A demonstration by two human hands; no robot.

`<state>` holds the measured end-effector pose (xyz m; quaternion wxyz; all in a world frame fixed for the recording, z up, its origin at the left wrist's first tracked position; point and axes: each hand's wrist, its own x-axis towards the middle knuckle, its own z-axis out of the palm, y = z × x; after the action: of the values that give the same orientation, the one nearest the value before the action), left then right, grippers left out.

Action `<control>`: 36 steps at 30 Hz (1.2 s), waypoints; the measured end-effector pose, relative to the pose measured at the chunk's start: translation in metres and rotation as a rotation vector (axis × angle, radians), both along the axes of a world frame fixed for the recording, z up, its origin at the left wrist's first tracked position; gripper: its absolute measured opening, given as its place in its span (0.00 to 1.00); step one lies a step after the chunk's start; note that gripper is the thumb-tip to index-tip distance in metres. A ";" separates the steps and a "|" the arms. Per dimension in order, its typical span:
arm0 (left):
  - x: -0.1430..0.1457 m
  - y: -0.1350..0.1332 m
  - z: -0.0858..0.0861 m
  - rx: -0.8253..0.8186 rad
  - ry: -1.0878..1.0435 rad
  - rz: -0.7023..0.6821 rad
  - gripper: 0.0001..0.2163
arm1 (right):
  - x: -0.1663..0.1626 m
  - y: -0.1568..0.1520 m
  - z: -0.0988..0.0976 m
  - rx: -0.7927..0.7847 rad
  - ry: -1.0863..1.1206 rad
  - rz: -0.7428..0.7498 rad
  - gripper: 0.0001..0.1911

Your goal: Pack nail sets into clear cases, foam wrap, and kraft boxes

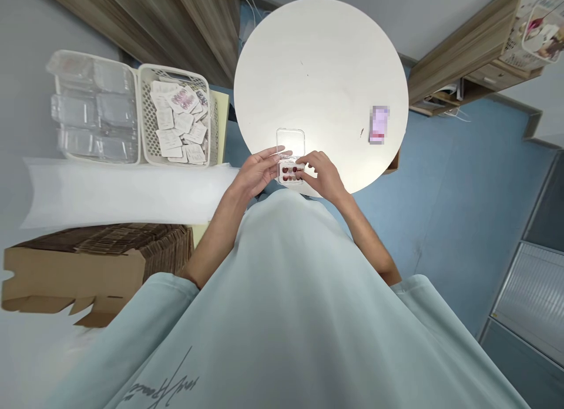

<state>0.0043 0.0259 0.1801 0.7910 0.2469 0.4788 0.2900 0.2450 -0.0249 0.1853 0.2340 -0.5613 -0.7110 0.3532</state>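
Observation:
A small clear plastic box (pixel 291 141) lies with its lid folded back at the near edge of the round white table (pixel 321 50). Over its near half is a white card of press-on nails (pixel 289 177), dark red and pale, set in two rows. My left hand (pixel 259 173) grips the box from the left, fingers along its side and hinge. From the right, my right hand (pixel 324 175) has bent fingers and thumb closed at the card's right edge, covering part of the nails. Whether the card sits fully inside the box I cannot tell.
On the left, a white basket (pixel 145 124) holds several nail cards, beside another container (pixel 137 91) with stacked clear boxes (pixel 77 111). Nearer are a white sheet (pixel 123 191) and folded brown cardboard boxes (pixel 74 274). A blurred purple item (pixel 379 124) lies on the table's right.

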 end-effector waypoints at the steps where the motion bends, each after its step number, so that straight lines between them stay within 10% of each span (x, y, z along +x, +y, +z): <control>1: 0.000 0.000 0.000 -0.005 -0.001 0.003 0.23 | -0.002 0.000 -0.002 0.022 -0.022 -0.003 0.10; 11: -0.008 0.000 -0.003 -0.022 -0.030 0.014 0.23 | -0.015 -0.002 -0.009 0.073 -0.054 -0.033 0.13; 19: -0.012 -0.004 0.006 -0.029 -0.078 0.002 0.20 | -0.010 0.028 -0.006 -0.091 0.223 -0.488 0.33; 36: -0.026 -0.019 0.002 -0.049 -0.086 -0.133 0.19 | -0.008 0.052 -0.017 -0.189 0.436 -0.490 0.31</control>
<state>-0.0217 0.0070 0.1818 0.8341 0.2459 0.4341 0.2355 0.2370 0.0268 0.1685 0.4054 -0.6457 -0.4524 0.4626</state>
